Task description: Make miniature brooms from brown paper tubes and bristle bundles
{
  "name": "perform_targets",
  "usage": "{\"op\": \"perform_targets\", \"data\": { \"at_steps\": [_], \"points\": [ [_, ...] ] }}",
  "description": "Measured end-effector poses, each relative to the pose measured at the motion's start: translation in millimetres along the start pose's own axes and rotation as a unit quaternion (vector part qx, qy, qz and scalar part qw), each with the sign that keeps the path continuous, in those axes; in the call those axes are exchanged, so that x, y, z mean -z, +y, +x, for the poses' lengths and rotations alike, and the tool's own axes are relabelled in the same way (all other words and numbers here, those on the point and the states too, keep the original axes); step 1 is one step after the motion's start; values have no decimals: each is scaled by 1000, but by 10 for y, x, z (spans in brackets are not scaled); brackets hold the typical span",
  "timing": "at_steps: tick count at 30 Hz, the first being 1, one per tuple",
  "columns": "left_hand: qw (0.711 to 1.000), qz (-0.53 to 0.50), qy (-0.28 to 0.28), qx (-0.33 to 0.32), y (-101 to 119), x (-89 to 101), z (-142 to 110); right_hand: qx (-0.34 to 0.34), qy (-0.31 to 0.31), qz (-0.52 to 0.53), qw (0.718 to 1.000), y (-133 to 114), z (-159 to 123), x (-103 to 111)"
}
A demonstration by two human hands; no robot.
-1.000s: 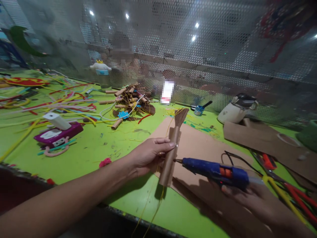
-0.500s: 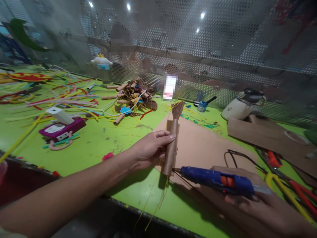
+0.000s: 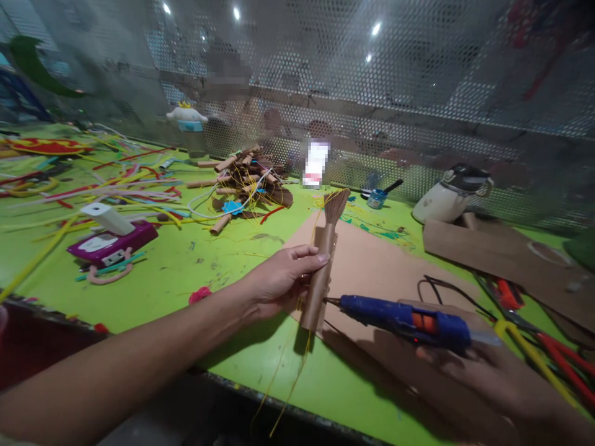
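Note:
My left hand (image 3: 292, 277) is closed round a small rolled brown paper broom (image 3: 320, 282), thumb on its front. The broom's fringed end points away from me, and yellow strings hang from its near end. A blue hot glue gun (image 3: 395, 319) is gripped in my right hand (image 3: 483, 362), with a clear glue stick at its back and a small red light lit. Its nozzle tip is at the right edge of the paper roll, where small glue beads show along the seam. Below lies a sheet of brown paper (image 3: 372, 260) on the green table (image 3: 242, 347).
A pile of similar brown paper brooms (image 3: 251, 179) lies at the back. Left are coloured pipe cleaners (image 3: 116, 192) and a purple power strip (image 3: 114, 238). Red-handled pliers (image 3: 562, 359), a blue paint jar (image 3: 376, 198) and a white jug (image 3: 446, 195) are on the right.
The glue gun's tip has moved up along the roll's right edge, away from its near end. My left hand keeps its hold on the paper broom. The view has shifted slightly.

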State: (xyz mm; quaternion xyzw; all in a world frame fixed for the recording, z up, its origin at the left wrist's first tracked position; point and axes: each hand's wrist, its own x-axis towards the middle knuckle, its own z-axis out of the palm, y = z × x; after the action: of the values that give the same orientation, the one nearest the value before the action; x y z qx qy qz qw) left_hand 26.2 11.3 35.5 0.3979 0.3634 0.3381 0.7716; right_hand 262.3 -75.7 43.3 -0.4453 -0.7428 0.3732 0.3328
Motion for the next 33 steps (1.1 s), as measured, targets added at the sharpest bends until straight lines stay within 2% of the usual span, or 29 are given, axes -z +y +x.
{"op": "perform_targets", "data": {
  "at_steps": [6,10,15,19,33],
  "points": [
    [1000,-6,10,11,0,-13,1,9,-61,-16,998,-51,8,50],
    [1000,-11,14,10,5,9,17,7,-104,19,994,-125,6,8],
    [1000,-15,20,9,16,25,18,-49,-73,43,995,-134,-41,-42],
    [1000,-13,21,15,10,32,25,-49,-94,28,994,-103,-9,3],
    [999,22,24,16,0,21,4,-17,-18,-26,999,71,29,33]
  ]
}}
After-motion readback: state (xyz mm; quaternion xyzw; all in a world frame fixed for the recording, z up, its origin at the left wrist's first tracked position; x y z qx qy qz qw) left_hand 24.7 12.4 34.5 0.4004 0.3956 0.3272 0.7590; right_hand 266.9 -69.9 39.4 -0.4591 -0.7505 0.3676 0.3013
